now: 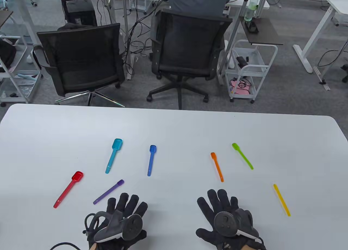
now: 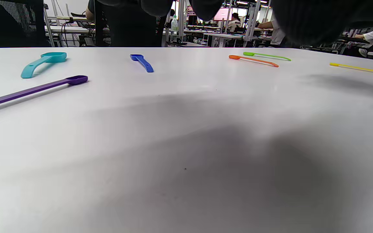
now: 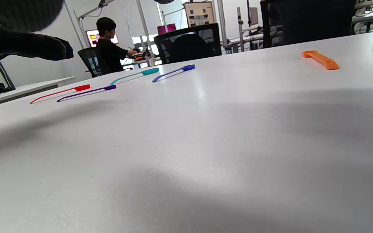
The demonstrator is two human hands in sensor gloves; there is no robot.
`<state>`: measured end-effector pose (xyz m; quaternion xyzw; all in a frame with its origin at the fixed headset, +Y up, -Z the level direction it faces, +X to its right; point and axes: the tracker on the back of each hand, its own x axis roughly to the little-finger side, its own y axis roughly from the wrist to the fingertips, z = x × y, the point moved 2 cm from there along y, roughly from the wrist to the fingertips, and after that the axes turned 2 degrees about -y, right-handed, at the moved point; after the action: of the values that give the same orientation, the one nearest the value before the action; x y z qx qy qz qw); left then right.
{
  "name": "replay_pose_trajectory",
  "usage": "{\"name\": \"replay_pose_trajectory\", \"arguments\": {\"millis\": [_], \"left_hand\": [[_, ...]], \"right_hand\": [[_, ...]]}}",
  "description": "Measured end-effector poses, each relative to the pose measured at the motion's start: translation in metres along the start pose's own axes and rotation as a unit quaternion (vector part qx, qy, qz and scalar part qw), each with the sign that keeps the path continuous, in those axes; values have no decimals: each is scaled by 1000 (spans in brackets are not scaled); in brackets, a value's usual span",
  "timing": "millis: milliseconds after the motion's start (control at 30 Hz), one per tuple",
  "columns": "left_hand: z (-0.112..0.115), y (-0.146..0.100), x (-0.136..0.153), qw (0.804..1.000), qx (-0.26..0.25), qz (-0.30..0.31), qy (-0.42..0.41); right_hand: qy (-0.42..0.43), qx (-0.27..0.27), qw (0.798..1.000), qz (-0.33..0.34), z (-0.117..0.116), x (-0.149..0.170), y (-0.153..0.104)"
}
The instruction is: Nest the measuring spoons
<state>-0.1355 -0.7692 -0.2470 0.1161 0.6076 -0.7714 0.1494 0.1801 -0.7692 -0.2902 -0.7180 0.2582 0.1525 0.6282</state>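
Table view shows left hand (image 1: 123,214) and right hand (image 1: 225,218) flat on the surface (image 1: 174,125), fingers spread, holding nothing. Seven spoons lie scattered apart beyond them, purple spoon (image 1: 108,192) nearest the left, seemingly laid out unsorted for nesting.

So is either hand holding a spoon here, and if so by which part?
Nothing is held. The left hand and right hand lie spread on the table, apart from all seven spoons.
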Motion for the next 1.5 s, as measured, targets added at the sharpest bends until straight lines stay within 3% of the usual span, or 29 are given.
{"name": "replay_pose_trajectory", "arguments": {"millis": [500, 567, 700, 833, 933, 1067, 1300, 1500], "left_hand": [[2, 2, 12, 1000, -1, -12, -21], [-3, 3, 22, 998, -31, -31, -38], [-26, 5, 56, 981, -142, -111, -74], [-48, 19, 93, 961, -191, -174, -98], [-64, 38, 117, 953, -184, -233, -66], [-72, 75, 148, 947, -137, -288, -44], [-52, 122, 180, 942, -56, -331, -33], [-34, 140, 196, 935, -22, -353, -30]], "right_hand": [[5, -1, 1000, -1, 0, 0, 0], [7, -3, 1000, -2, 0, 1, 0], [9, -10, 1000, -1, -2, 1, 2], [12, -12, 1000, 3, -2, 1, 2], [14, -15, 1000, 4, -2, 2, 2], [19, -14, 1000, 0, -1, 5, 1], [21, -15, 1000, -2, -1, 6, 2], [25, -17, 1000, -3, -1, 7, 2]]}}
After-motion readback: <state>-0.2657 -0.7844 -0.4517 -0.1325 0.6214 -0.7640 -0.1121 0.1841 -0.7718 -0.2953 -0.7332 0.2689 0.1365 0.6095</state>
